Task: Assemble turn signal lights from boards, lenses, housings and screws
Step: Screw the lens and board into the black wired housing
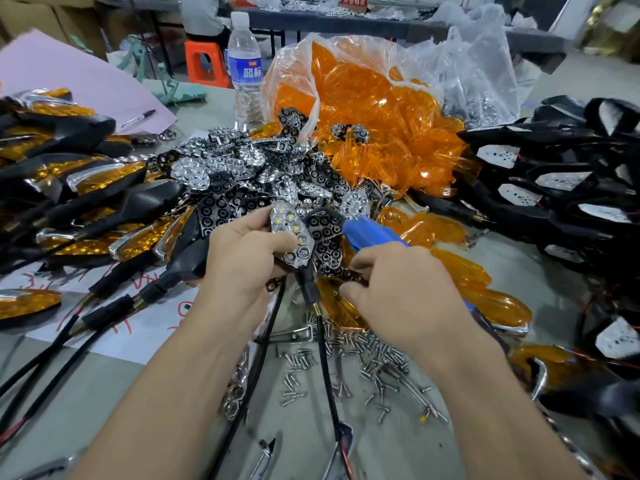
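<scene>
Small silver screws (374, 362) lie loose on the grey worktop (398, 427) nearest me; just past them the left hand (242, 265) wraps its fingers round a black plastic housing fitted with a chrome honeycomb LED board (292, 233); light and rigid, I'd judge, best gripped by its black edges, off the brittle face; the right hand (401, 292) curls its fingers over a blue screwdriver (372, 233); beyond, heaped chrome reflectors (242, 168), then a clear bag of orange lenses (363, 98).

Our right hand (398, 292) covers most of the blue plastic-handled tool (370, 233), and its tip is lost among loose parts. The fingertips curl under; we cannot see what they touch. Our left hand's (242, 258) fingers are hidden behind the black housing with chrome honeycomb reflector (294, 233). The heap of open black plastic housings (571, 188) runs off the right edge. Lower right is a dark blurred shape (588, 393) we cannot identify.
</scene>
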Motion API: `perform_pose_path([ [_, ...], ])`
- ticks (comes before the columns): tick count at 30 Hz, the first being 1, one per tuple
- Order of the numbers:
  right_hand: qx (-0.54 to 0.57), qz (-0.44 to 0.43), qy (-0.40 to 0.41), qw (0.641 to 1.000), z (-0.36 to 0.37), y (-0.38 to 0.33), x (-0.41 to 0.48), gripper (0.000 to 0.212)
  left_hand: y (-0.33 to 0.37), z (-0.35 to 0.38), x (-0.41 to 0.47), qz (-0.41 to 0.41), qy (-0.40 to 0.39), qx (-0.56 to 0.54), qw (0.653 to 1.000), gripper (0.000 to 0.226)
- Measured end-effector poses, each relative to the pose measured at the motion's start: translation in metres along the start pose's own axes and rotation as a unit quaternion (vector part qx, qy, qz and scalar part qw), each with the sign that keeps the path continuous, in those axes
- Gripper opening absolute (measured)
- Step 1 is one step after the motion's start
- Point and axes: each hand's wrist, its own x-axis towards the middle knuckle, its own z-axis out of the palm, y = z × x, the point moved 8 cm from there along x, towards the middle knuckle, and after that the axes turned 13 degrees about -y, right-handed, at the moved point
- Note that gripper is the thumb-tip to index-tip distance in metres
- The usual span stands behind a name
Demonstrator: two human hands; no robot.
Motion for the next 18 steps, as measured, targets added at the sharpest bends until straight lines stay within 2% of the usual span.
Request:
perform_pose_path([
  [2,-0.061,0.002,0.007,0.998,0.007,-0.013,-0.002,0.018,-0.002,-0.005,0.001,-0.007,0.012,-0.002,1.000,0.038],
  [4,-0.063,0.017,0.039,0.997,0.004,-0.017,-0.004,0.013,-0.004,-0.008,0.002,-0.012,0.019,0.007,1.000,0.037],
  [7,0.038,0.050,0.140,0.988,-0.017,-0.003,-0.009,0.004,-0.005,-0.006,0.002,-0.013,0.014,0.027,0.999,0.039],
  [9,0.123,0.052,0.233,0.963,-0.030,0.006,-0.017,0.016,-0.006,0.002,0.001,-0.013,-0.020,0.039,0.999,0.041],
  [11,0.147,0.032,0.267,0.952,-0.029,0.000,-0.020,0.022,-0.007,0.011,-0.001,-0.012,-0.053,0.052,0.997,0.044],
  [14,0.238,-0.040,0.184,0.953,-0.003,-0.016,-0.009,0.029,-0.008,0.018,-0.001,0.002,-0.070,0.054,0.996,0.047],
  [18,0.345,-0.124,0.053,0.929,0.008,-0.015,0.001,0.030,-0.012,0.016,-0.001,0.016,-0.042,0.044,0.998,0.045],
])
